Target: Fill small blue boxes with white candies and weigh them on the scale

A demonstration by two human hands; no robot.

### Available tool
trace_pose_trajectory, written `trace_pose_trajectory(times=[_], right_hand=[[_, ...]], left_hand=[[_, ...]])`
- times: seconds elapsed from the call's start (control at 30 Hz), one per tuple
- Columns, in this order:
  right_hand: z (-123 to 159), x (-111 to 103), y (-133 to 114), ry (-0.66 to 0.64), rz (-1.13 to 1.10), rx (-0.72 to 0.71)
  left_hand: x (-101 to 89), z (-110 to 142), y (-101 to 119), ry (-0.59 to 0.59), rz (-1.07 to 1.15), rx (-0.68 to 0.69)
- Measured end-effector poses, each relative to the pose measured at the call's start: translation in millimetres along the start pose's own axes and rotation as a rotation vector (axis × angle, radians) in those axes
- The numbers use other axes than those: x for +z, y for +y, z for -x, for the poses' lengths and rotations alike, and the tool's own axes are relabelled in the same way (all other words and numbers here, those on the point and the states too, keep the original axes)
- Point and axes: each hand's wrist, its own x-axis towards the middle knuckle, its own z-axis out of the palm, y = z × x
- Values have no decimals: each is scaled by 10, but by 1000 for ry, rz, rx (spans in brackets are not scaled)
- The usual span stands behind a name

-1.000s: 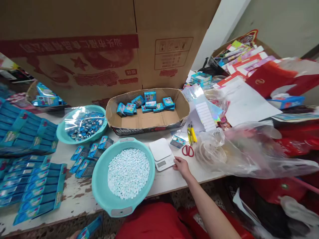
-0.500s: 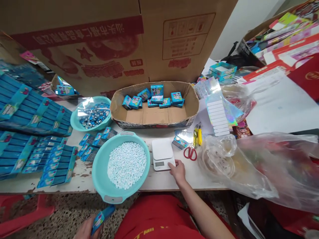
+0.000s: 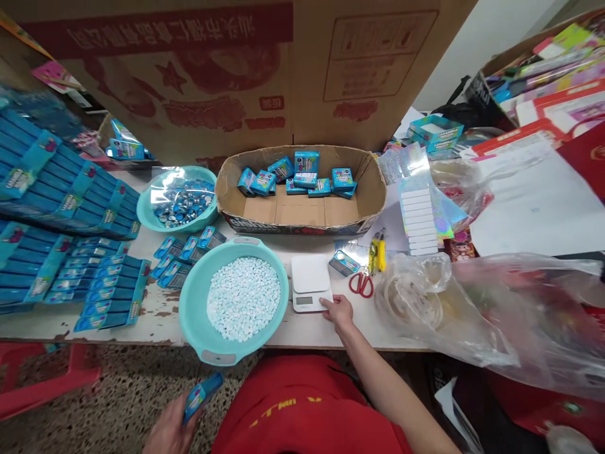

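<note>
My left hand (image 3: 171, 424), low in the view in front of the table edge, is closed around a small blue candy box (image 3: 202, 398). My right hand (image 3: 339, 312) is at the front right corner of a white digital scale (image 3: 311, 275). Its thumb rests on the scale's front panel, and its other fingers are curled by the side. Nothing lies on the weighing plate, and the display is too small to read. Left of the scale stands a turquoise basin (image 3: 193, 302) holding many small pale candies (image 3: 243, 297). Another blue box (image 3: 344, 263) lies just right of the scale.
A cardboard tray (image 3: 302, 214) with several blue boxes stands behind the scale. Red-handled scissors (image 3: 361, 285) and yellow cutters (image 3: 380, 255) lie to the right, beside clear plastic bags (image 3: 425, 302). Blue box packs (image 3: 113, 293) and a smaller turquoise basin (image 3: 144, 214) are at left.
My left hand has come slightly up and to the right with the blue candy box. My right hand stays at the scale's corner. The whole view has shifted slightly.
</note>
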Motion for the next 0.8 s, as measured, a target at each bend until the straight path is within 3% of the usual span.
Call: trace_pose_trajectory(times=[0.1,0.43,0.8], right_hand=[[49,-31,-25,-31,-64,2],[130,-139,48,-52,-128,107],[156,-50,141,14,-275,132]], left_hand=[[17,-24,-49,-61,21,25],[-116,-94,-34,-60,24,69],[-160,-84,-134,-45,-47,182]])
